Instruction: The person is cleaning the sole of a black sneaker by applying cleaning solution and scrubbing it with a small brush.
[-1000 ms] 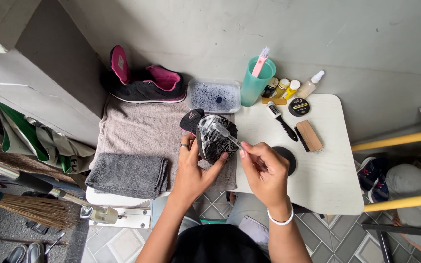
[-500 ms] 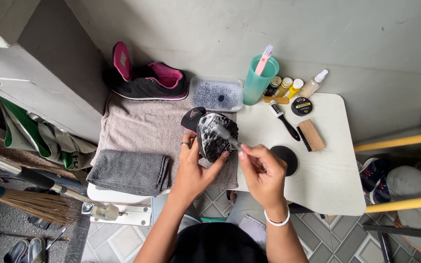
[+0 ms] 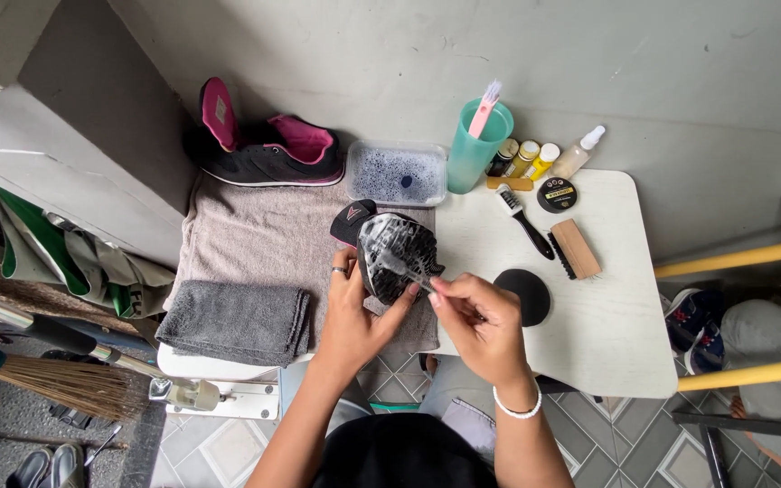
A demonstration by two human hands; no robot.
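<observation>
1. Black and foam-streaked, the shoe (image 3: 395, 256) sits at the near middle of the white table (image 3: 616, 334), over the edge of the beige towel (image 3: 255, 244) spread on the table's left half.
2. The left hand (image 3: 354, 316) grips the shoe from its left side, fingers curled round the heel end and thumb reaching up along the sole edge; a ring shows on one finger.
3. The right hand (image 3: 481, 321) is clenched round the handle of a small brush (image 3: 404, 267), whose head lies on the soapy upper of the shoe. A white bead bracelet (image 3: 517, 407) circles that wrist.
4. A folded grey cloth (image 3: 232, 321) lies on the towel, left of the left hand.
5. At the back of the towel stands a second black shoe with pink lining (image 3: 264, 149), against the wall.
6. Just right of it is a clear tray of foamy water (image 3: 397, 172), then a teal cup (image 3: 476, 145) holding a pink brush.
7. Small bottles (image 3: 535, 158) and a round tin (image 3: 557, 194) stand beside the cup.
8. A black-handled brush (image 3: 526, 221), a wooden brush (image 3: 576, 248) and a round black lid (image 3: 524, 294) lie right of the hands.
9. A broom (image 3: 56, 380) rests at the lower left, off the table.
</observation>
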